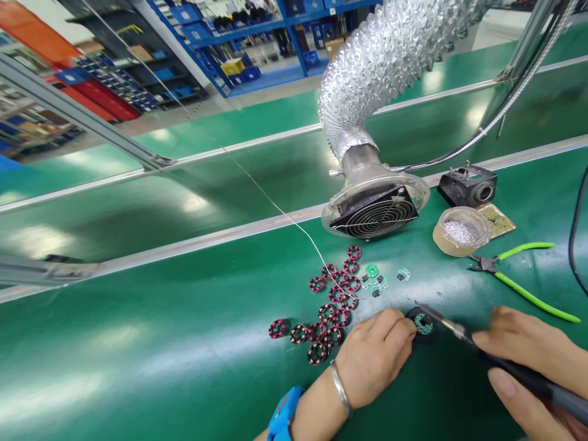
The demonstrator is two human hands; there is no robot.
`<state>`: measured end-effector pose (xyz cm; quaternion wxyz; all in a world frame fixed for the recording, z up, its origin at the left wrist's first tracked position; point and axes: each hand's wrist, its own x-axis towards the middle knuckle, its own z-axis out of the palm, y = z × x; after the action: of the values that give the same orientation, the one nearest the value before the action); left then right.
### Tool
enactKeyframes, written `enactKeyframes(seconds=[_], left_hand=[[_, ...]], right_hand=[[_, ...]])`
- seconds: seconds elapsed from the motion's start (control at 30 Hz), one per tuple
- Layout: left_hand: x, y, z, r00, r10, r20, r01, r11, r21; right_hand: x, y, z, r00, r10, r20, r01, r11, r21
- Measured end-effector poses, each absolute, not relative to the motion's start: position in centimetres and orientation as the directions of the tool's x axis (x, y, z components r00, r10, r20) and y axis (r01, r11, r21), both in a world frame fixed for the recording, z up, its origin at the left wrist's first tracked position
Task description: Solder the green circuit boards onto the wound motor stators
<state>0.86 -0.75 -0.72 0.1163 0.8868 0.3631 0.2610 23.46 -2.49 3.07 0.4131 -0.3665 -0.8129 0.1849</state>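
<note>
A green workbench [138, 367] fills the frame. Low and right of centre, one dark ring with a green board [423, 324] is pinched by the left hand [374, 361]. A soldering iron [500, 364] is gripped by the right hand [533, 361], its tip on the ring. About fifteen red coils [333, 306] are clustered left of it, with one pair of green pliers [519, 275] at right.

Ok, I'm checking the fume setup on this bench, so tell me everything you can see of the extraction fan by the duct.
The extraction fan is a black square unit with a round wire grille, set in a clear round plastic collar. Behind it a grey metal neck joins a crinkled silver foil duct that curves up and away. It rests tilted on the green bench, grille facing the loose coil rings. No hand touches it. Whether it spins cannot be told.
</note>
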Motion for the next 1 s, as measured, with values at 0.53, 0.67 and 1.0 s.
enactKeyframes(seconds=[0.53,0.67,1.0], left_hand=[[1.9,-1.4,-0.5,0.417,0.835,0.358,0.472,-0.536,0.700],[2.7,-1.4,0.0,0.313,0.933,0.178,0.433,-0.307,0.848],[2.3,-1.3,0.1,0.267,0.954,-0.137,0.341,0.040,0.939]], right_hand=[[21.0,0.3,-0.3,-0.495,0.689,0.530,0.381,0.720,-0.580],[21.1,0.2,-0.3,-0.491,0.668,0.560,0.367,0.741,-0.563],[21.1,0.1,-0.3,-0.560,0.607,0.563,0.318,0.786,-0.531]])
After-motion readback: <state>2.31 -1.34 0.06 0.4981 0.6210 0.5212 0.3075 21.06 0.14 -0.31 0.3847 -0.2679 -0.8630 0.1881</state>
